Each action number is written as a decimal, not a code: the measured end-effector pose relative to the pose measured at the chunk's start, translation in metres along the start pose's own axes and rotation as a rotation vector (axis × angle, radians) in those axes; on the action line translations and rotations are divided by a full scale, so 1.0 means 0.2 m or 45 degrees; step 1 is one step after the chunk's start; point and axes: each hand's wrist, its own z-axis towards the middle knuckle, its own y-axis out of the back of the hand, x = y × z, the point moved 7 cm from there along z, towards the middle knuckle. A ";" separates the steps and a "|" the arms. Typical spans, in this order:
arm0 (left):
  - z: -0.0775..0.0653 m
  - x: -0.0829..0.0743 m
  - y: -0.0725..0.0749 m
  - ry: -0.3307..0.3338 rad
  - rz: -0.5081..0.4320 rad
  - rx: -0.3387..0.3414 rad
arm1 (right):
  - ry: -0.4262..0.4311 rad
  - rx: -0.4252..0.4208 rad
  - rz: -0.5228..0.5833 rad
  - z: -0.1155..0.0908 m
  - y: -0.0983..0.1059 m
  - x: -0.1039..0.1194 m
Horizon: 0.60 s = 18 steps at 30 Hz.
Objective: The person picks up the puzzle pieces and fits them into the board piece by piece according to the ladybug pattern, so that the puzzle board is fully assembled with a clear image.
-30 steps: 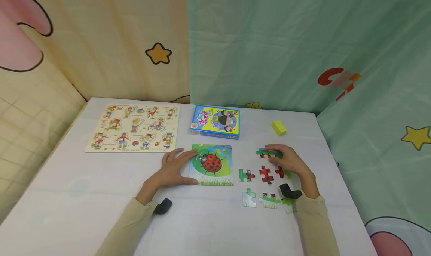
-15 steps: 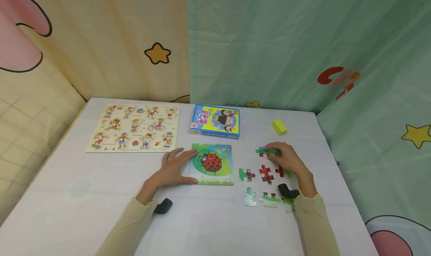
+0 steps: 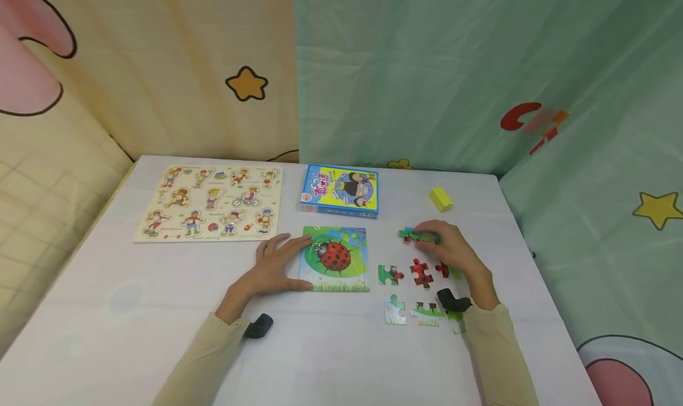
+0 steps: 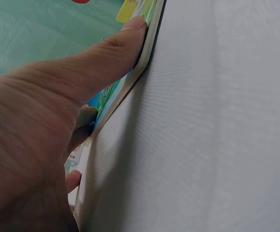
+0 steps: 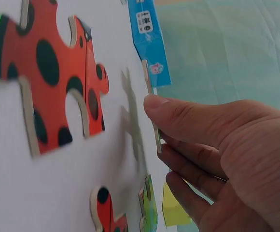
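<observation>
White counter, cartoon curtains behind. Right hand pinches thin, stiff, light green cardboard puzzle piece by its edge, near the right edge. Left hand, fingers spread, steadies ladybird puzzle board mid-counter.

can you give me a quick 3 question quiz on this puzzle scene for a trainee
1. True or false: the right hand pinches a puzzle piece that is lifted clear of the table.
2. What does the left hand rest against?
A. the blue box
B. the ladybird puzzle board
C. the yellow block
3. Fill in: the peg board with sporting figures lies to the ____ of the blue box in the head view.

Key
1. True: the right wrist view shows the piece edge-on between thumb and fingers, with its shadow on the table.
2. B: the thumb presses the board's edge.
3. left
</observation>
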 end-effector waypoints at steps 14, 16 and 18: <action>0.01 0.00 -0.01 0.003 0.008 0.009 | 0.126 0.077 -0.020 0.08 -0.09 0.19; 0.01 0.00 -0.01 0.000 0.008 0.006 | 0.152 0.077 -0.026 0.09 -0.10 0.22; 0.01 0.00 -0.01 0.005 0.007 0.005 | 0.177 0.080 -0.023 0.11 -0.12 0.25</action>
